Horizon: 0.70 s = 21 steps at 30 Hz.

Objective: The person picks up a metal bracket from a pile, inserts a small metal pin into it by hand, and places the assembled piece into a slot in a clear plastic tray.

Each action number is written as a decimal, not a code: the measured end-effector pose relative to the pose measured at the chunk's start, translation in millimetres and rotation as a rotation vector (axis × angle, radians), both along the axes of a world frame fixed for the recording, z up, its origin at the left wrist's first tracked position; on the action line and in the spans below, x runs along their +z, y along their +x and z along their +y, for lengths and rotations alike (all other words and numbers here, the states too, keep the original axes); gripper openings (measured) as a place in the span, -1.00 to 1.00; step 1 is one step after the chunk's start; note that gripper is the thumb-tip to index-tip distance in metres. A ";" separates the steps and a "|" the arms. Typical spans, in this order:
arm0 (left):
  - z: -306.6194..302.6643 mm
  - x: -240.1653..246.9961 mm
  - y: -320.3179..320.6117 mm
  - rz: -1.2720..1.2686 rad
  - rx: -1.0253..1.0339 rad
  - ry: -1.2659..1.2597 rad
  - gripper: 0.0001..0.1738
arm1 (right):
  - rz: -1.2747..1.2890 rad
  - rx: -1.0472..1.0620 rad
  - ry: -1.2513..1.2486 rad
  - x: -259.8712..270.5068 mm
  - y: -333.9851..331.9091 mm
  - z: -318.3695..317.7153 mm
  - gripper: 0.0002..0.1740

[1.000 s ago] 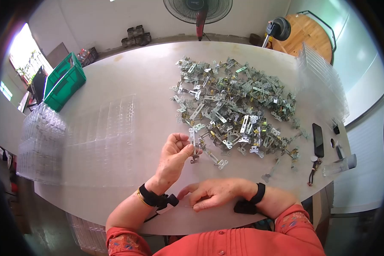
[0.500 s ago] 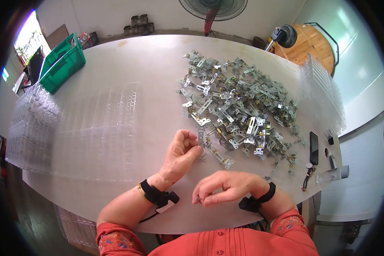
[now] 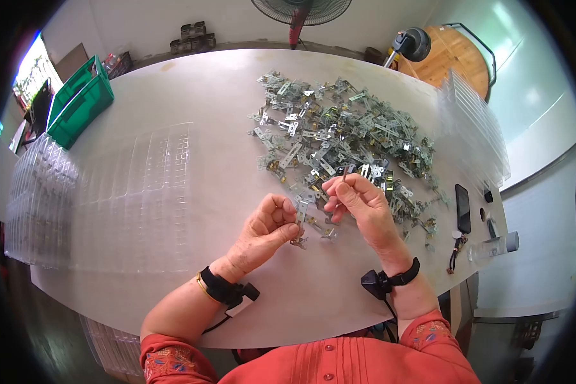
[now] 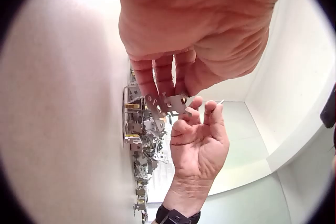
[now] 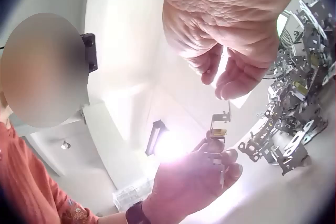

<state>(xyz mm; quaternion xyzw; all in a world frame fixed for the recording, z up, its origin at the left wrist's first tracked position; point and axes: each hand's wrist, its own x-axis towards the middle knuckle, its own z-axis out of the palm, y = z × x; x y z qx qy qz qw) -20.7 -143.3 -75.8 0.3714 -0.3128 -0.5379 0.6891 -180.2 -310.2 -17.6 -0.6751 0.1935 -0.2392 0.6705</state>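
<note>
My left hand pinches a flat metal bracket between thumb and fingers, at the near left edge of a heap of similar brackets. The right wrist view shows a brass-coloured piece on this bracket. To its right, my right hand is raised before the heap, thumb and forefinger pinching a thin pin. In the left wrist view the pin pokes out past the fingertips, and the bracket lies across the left fingers.
Clear plastic trays lie on the table's left, beside a tray stack and a green crate. More clear trays stand at the right. A phone, a watch and a bottle lie near the right edge.
My right hand has risen from the near table edge, forward and right, to beside the heap, turning so its pinched pin points up. My left hand stays by the heap with the bracket.
</note>
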 end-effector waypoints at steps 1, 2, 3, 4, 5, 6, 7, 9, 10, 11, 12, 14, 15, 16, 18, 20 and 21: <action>0.2 1.0 -0.5 -0.016 -0.008 0.008 -0.68 | -0.003 -0.002 0.034 -3.6 0.5 0.6 -0.76; 0.2 0.8 -1.1 -0.016 -0.010 0.009 -0.68 | -0.003 -0.004 0.035 -5.8 0.4 1.7 -0.76; 0.3 0.3 -1.8 -0.025 -0.013 0.019 -0.67 | 0.005 0.017 0.058 -7.8 0.2 3.0 -0.76; 0.4 0.0 -2.1 -0.035 -0.015 0.028 -0.66 | 0.013 0.039 0.081 -9.1 -0.2 4.0 -0.75; 0.6 -0.1 -1.5 -0.035 -0.015 0.029 -0.66 | 0.013 0.039 0.082 -9.8 -1.0 4.7 -0.75; 0.6 0.1 -0.3 -0.058 -0.039 0.029 -0.66 | 0.046 0.060 0.035 -10.3 -1.9 5.3 -0.76; 1.0 0.2 0.6 -0.082 -0.061 0.028 -0.66 | 0.078 0.082 -0.013 -10.4 -2.5 6.3 -0.77; 1.2 -2.8 1.7 -0.082 -0.078 0.014 -0.65 | 0.083 0.049 -0.082 -10.8 -2.4 13.5 -0.79; 1.0 -3.4 2.3 -0.082 -0.096 -0.001 -0.64 | 0.089 0.013 -0.151 -10.6 -1.7 16.8 -0.81; 1.4 -1.9 2.7 -0.082 -0.095 -0.002 -0.64 | 0.088 0.014 -0.153 -8.9 -1.2 19.0 -0.81; 2.0 1.0 2.7 -0.078 -0.092 0.031 -0.63 | 0.100 -0.022 -0.237 -6.6 -1.2 21.2 -0.83; 1.7 2.1 1.9 -0.073 -0.089 0.066 -0.61 | 0.112 -0.058 -0.319 -6.4 0.4 23.8 -0.84; 1.0 1.7 0.5 -0.088 -0.064 0.052 -0.59 | 0.130 -0.079 -0.334 -7.5 1.6 25.4 -0.84; 0.0 1.4 -0.8 -0.103 -0.039 0.037 -0.56 | 0.147 -0.101 -0.349 -8.7 3.0 26.9 -0.84; -1.9 1.1 -4.8 -0.173 -0.014 0.048 -0.57 | 0.132 -0.106 -0.371 -11.6 6.2 30.7 -0.84; -2.2 -0.2 -5.6 -0.243 0.016 0.060 -0.58 | 0.116 -0.108 -0.393 -12.8 8.4 33.9 -0.84; -1.9 -1.2 -4.8 -0.316 0.023 0.100 -0.63 | 0.110 -0.106 -0.405 -12.1 9.6 35.6 -0.84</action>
